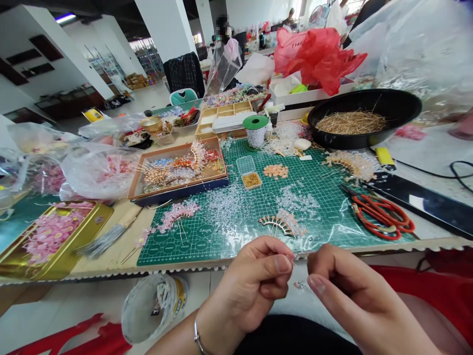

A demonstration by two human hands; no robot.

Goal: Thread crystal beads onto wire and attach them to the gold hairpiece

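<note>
My left hand (254,281) and my right hand (347,281) meet just off the table's front edge. Their fingertips pinch a thin wire (295,259), too fine to show clearly. Beyond them, a gold fan-shaped beaded piece (281,224) lies on the green cutting mat (166,254). A pink beaded spray (177,217) rests on the mat's left side. Loose transparent beads (225,207) are scattered across its middle. A small bead fragment (300,286) lies on my lap, below my hands.
Red-handled scissors (380,217) lie at the mat's right. A black bowl of straw-coloured stems (364,118) stands behind them. A brown tray of beadwork (177,167) sits at the back left, beside a gold tin of pink flowers (55,236). A plastic tub (153,308) stands below the table edge.
</note>
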